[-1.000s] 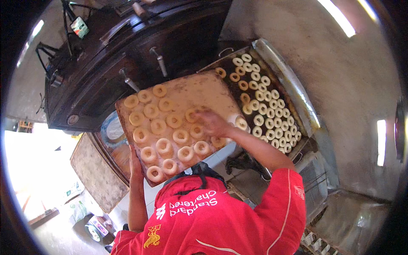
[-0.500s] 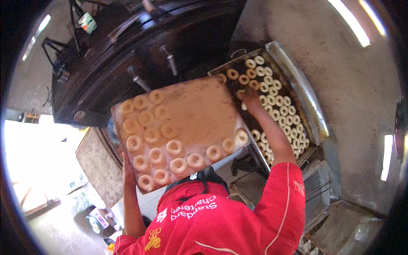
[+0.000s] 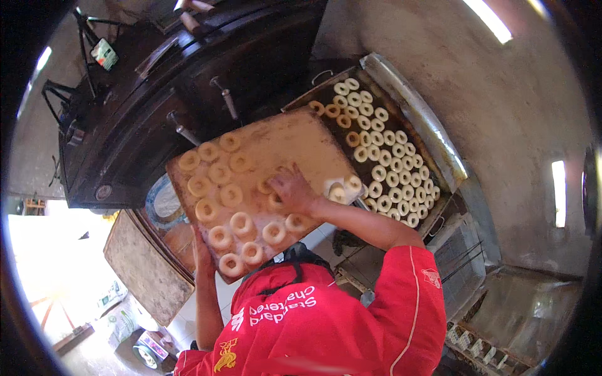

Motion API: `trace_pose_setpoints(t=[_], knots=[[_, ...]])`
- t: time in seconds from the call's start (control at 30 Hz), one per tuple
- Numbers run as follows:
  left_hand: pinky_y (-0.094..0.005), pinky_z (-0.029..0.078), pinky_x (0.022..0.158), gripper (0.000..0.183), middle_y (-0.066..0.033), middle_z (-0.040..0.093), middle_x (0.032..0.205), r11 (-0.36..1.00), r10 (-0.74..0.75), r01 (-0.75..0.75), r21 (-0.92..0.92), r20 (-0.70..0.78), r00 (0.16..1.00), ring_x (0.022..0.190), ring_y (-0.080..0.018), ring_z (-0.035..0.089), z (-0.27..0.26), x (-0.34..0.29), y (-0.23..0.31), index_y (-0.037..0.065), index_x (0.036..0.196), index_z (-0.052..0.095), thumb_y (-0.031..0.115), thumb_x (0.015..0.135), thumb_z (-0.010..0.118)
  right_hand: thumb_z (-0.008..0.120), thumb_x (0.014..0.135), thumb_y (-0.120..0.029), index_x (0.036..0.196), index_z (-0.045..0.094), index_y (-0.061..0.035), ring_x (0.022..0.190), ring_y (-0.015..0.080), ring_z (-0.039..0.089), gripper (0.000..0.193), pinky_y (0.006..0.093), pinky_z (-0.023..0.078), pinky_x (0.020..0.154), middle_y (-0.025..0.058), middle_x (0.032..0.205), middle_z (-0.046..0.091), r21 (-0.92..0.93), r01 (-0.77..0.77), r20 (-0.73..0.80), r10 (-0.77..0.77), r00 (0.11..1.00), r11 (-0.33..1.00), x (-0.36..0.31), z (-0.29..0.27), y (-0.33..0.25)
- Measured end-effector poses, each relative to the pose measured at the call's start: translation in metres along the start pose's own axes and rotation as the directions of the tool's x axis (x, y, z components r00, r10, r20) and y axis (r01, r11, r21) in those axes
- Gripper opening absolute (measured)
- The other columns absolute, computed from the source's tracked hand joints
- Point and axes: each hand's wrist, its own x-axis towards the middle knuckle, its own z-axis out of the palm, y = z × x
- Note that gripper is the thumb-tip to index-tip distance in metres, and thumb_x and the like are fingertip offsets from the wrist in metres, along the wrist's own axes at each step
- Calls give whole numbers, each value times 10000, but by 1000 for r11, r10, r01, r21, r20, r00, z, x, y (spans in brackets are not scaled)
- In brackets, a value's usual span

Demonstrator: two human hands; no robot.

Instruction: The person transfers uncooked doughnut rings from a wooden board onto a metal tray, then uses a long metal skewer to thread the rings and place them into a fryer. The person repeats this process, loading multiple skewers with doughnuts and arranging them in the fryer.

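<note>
A wide, flour-dusted wooden board (image 3: 301,138) lies tilted in front of me, with rows of raw dough rings (image 3: 241,224) on its left part and along its near edge. My left hand (image 3: 202,250) grips the board's left edge, its fingers partly hidden beneath. Over the middle of the board, my right hand (image 3: 293,189) has its fingers closed down on a dough ring (image 3: 266,183), and another ring shows partly under them. Right of the board is a dark rectangular pan (image 3: 407,125) holding many ring-shaped pieces, pale ones and several browner ones near its left side.
A large dark metal oven-like body (image 3: 144,106) with handles (image 3: 227,100) stands along the far side. A second board (image 3: 147,266) leans at the left, near a blue-rimmed basin (image 3: 164,200). The pan has a raised metal side (image 3: 420,119), and a concrete wall (image 3: 514,125) stands beyond.
My right hand has moved left from the pan to the dough rings on the board. My left hand still holds the board's edge. The view has shifted slightly.
</note>
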Motion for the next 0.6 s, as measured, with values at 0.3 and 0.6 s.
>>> trace_pose_setpoints(t=[0.3, 0.6], knots=[[-431, 544, 1076, 795, -114, 590, 1474, 985, 12, -1, 174, -63, 998, 1289, -268, 630, -35, -30, 59, 38, 1561, 427, 669, 1083, 353, 656, 866, -146, 1298, 645, -62, 1336, 412, 511, 440, 563, 390, 1173, 179, 1338, 630, -227, -338, -78, 329, 941, 913, -23, 18, 259], [-423, 622, 927, 778, -131, 687, 1302, 991, -47, 58, 117, -98, 994, 1105, -245, 716, -54, -20, 15, 26, 1455, 533, 684, 1061, 407, 756, 842, -211, 1468, 557, -96, 1394, 379, 503, 667, 489, 360, 1215, 181, 1469, 588, 451, 224, -167, -165, 972, 864, 122, 11, 34]])
